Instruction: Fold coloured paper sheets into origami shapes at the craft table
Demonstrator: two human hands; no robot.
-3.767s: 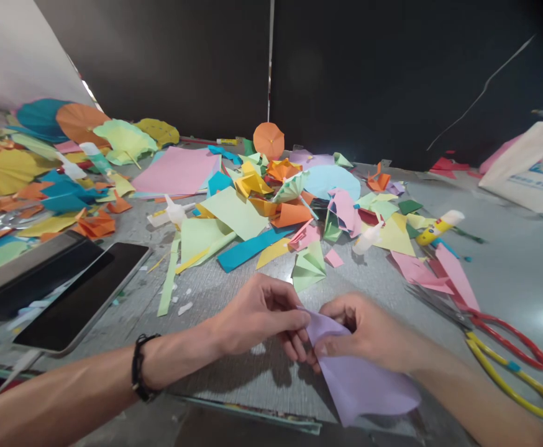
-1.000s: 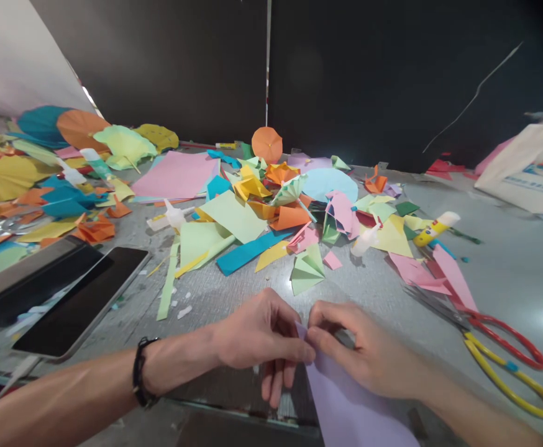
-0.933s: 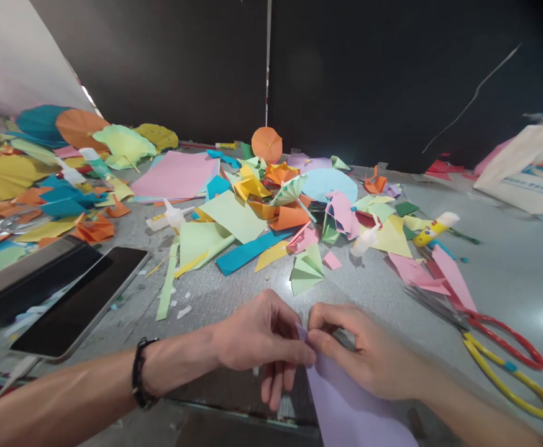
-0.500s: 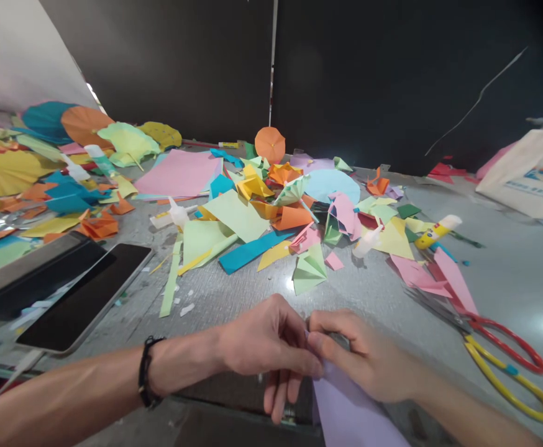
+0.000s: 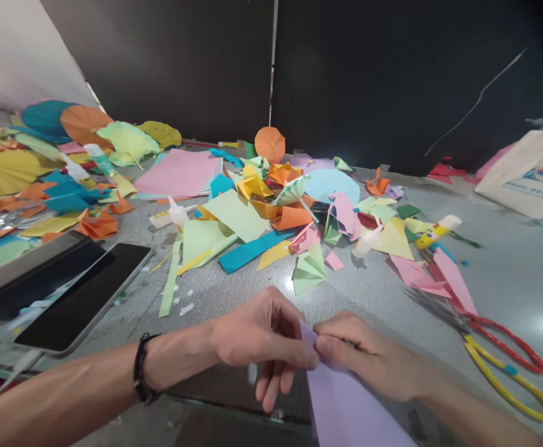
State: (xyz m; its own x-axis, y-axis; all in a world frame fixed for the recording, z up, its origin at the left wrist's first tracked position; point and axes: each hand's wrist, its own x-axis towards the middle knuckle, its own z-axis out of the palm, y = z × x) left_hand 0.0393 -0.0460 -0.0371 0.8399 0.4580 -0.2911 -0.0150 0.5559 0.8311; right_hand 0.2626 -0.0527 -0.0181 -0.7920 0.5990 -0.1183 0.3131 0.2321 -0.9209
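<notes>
A sheet of purple paper (image 5: 346, 403) hangs over the table's front edge, its upper corner between my two hands. My left hand (image 5: 266, 347) pinches the paper's left edge between thumb and forefinger, with the other fingers curled below. On the paper's right edge, my right hand (image 5: 365, 354) grips with its thumb pressed against the bent forefinger. The lower part of the sheet runs out of view at the bottom. A dark bracelet (image 5: 143, 367) circles my left wrist.
Scissors (image 5: 481, 341) with red and yellow handles lie at right, near a yellow glue stick (image 5: 438, 232). A smartphone (image 5: 85, 298) with a cable rests at left. Coloured paper scraps (image 5: 234, 214) cover the table's middle. Paper umbrellas (image 5: 85, 127) stand at the back left, a white bag (image 5: 527, 174) at far right.
Both hands have shifted slightly; my left hand moved a little left and the gap between them widened. More of the purple paper's upper corner shows between the fingers.
</notes>
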